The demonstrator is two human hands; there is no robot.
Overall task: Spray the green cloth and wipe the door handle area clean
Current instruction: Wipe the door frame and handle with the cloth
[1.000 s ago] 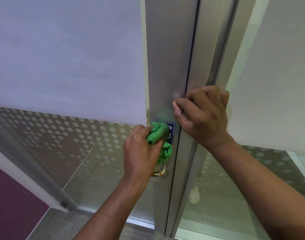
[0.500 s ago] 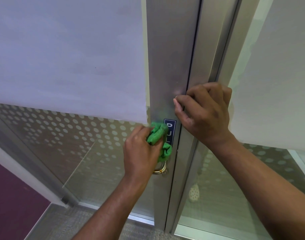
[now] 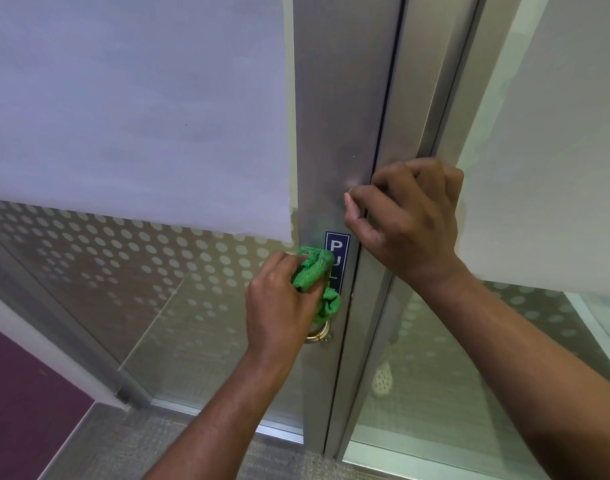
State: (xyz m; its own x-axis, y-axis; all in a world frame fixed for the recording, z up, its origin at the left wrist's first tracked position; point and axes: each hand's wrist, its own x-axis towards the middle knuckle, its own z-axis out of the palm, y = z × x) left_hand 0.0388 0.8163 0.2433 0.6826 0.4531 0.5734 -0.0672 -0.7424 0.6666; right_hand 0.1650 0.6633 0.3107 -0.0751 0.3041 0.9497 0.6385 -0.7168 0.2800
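Observation:
My left hand (image 3: 279, 303) is closed around a bunched green cloth (image 3: 314, 271) and presses it against the metal door stile (image 3: 334, 116), just left of a blue PULL sticker (image 3: 337, 251). The cloth hangs over the top of the metal door handle (image 3: 319, 336), whose lower curve shows below my hand. My right hand (image 3: 407, 220) grips the edge of the door stile above the sticker, with fingers curled around the gap to the frame. No spray bottle is visible.
Frosted white film (image 3: 134, 98) covers the door glass at left, with a dotted glass band (image 3: 123, 258) below it. A fixed glass panel (image 3: 556, 133) stands to the right of the frame. Grey carpet (image 3: 123, 445) and a purple wall (image 3: 16, 393) lie at lower left.
My left hand and the cloth have shifted slightly left, uncovering more of the PULL sticker. My right hand keeps its grip on the door edge.

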